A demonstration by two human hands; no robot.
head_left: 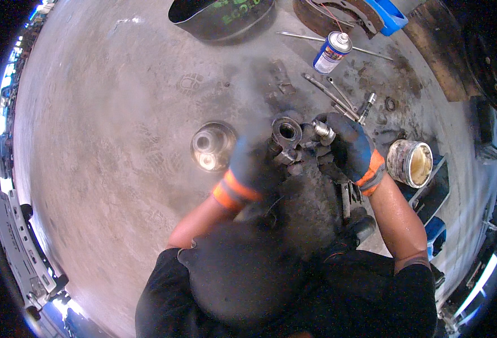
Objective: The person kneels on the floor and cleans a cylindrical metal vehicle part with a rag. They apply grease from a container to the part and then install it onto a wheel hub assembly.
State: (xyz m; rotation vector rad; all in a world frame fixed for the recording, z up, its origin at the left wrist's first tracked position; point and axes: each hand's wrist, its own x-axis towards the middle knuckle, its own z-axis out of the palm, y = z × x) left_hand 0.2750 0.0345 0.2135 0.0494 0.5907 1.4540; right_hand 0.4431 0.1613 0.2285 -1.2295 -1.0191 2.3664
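Observation:
Both my hands wear dark blue gloves with orange cuffs. My right hand has its fingers closed around a shiny stepped metal cylinder. Just left of it, a dark, greasy metal part with a round bore faces upward. Against that part's left side is my left hand; a smear and dark fingertips hide its grip. On the concrete, left of my left hand, sits a round shiny metal piece with a raised hub.
Beyond my right hand lie metal bar tools and a ratchet with a socket. A spray can stands farther off, near rusty curved brake shoes. A tub of yellowish grease is at right, a black drum at the far side.

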